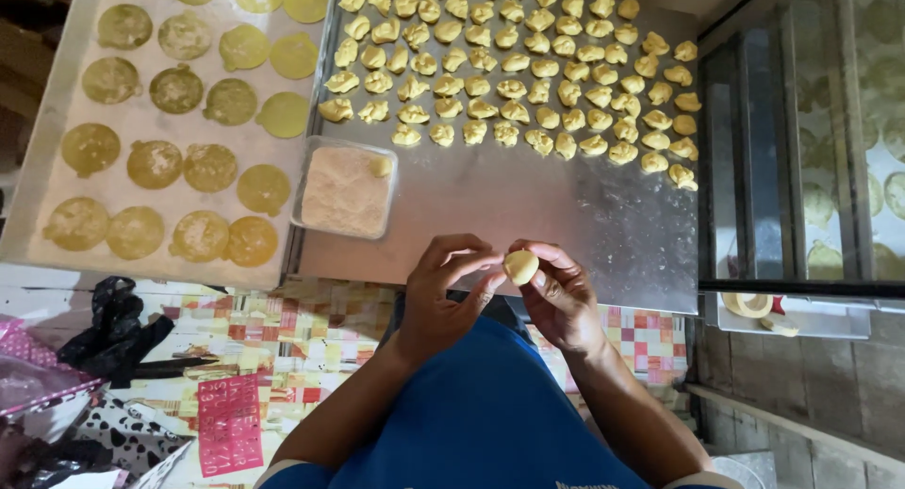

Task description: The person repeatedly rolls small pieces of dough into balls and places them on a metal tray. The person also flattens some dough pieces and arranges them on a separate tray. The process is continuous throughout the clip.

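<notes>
My right hand [562,299] pinches a small pale-yellow dough ball [520,266] between thumb and fingertips. My left hand [445,291] is curled beside it, its fingertips touching the ball's left side. Both hands hover over the near edge of a metal tray [528,216]. Several shaped yellow dough pieces [514,70] lie in rows on the tray's far half. A clear plastic tub of pale filling [345,187] stands on the tray's left side, just beyond my left hand.
A paper-lined tray [57,159] at left carries several flat round yellow dough discs [179,122]. A patterned cloth [302,329] covers the table near me, with black and pink plastic bags [104,334] at left. Dark racks [764,150] with more trays stand at right.
</notes>
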